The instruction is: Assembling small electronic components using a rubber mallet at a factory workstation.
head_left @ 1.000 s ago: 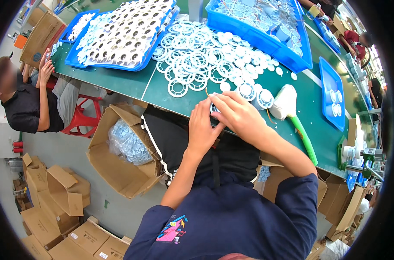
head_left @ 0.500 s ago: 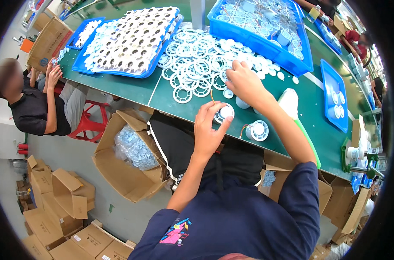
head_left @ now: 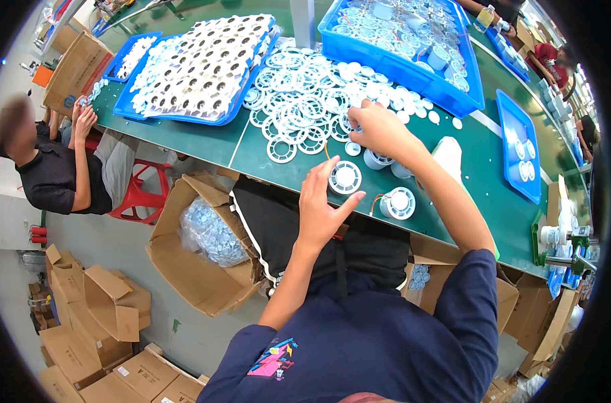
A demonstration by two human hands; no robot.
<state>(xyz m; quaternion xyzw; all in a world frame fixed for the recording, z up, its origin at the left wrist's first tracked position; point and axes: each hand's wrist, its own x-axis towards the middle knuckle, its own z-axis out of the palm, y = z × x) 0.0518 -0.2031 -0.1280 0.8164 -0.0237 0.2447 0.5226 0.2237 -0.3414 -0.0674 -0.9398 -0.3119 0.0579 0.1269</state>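
On the green table near its front edge stands a round white part [head_left: 345,178] with a ring-shaped top and a thin orange wire. My left hand [head_left: 321,209] is beside it, thumb and fingers spread around its near left side without closing on it. My right hand [head_left: 384,130] is over the near right edge of a pile of white plastic rings [head_left: 295,107] and small white discs [head_left: 403,101]. Its fingertips are pinched together; what they hold, if anything, is hidden. Similar round white parts, one with a red wire [head_left: 398,203], stand below my right forearm.
Behind the pile is a blue bin [head_left: 406,77] full of white parts. White trays with dark holes [head_left: 205,64] lie at the left, and a blue tray [head_left: 518,151] at the right. A person [head_left: 57,154] sits at far left. An open cardboard box [head_left: 184,282] stands below the table.
My left thumb and fingers have loosened from the round white part and spread apart. My right hand has shifted slightly left and nearer at the pile, fingertips still pinched.
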